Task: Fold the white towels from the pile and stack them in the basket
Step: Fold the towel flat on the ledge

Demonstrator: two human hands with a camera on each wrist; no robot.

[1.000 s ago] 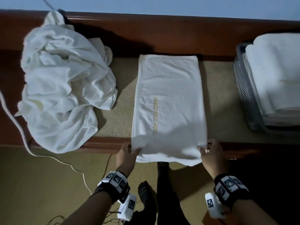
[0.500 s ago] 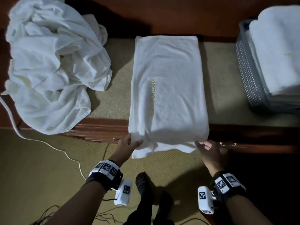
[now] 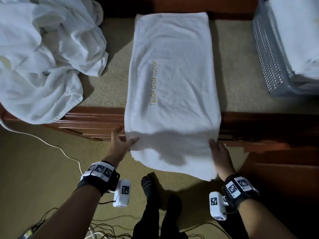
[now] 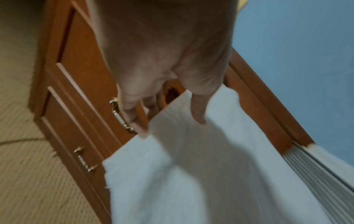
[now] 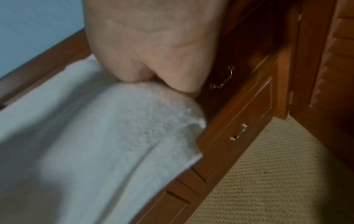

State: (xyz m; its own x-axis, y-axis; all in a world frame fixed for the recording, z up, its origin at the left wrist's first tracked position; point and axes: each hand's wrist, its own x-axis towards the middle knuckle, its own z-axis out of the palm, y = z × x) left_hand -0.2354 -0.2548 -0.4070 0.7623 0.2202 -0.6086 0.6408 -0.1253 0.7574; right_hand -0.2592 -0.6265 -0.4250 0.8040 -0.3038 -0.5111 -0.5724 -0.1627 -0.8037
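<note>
Left hand (image 3: pixel 120 145) and right hand (image 3: pixel 218 152) pinch the near corners of the folded white terry towel (image 3: pixel 172 80) overhanging the surface, fingers gripping, apparently ready to lift it into another fold.

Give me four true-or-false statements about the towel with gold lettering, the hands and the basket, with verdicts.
1. The folded white towel with gold lettering overhangs the wooden ledge. True.
2. The grey perforated plastic basket holds nothing. False: white towels fill it.
3. The left hand and right hand are at the towel's near corners. True.
4. The crumpled white pile lies right of the towel. False: it lies left.
</note>
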